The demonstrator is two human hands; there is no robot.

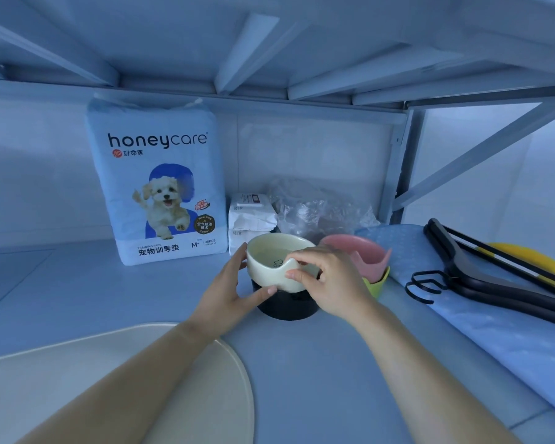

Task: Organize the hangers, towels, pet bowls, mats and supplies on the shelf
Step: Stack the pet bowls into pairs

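A flat beige oval mat (109, 379) lies at my eight o'clock; a pale blue pack of training pads (157, 187) stands at eleven. My left hand (228, 296) cups a cream ceramic pet bowl (269, 261), and my right hand (330, 283) pinches its near rim. The bowl sits at twelve on what seems a black round bowl (285, 307). At two, a pink bowl (362, 251) nests in a green one; black hangers (494, 280) lie at three.
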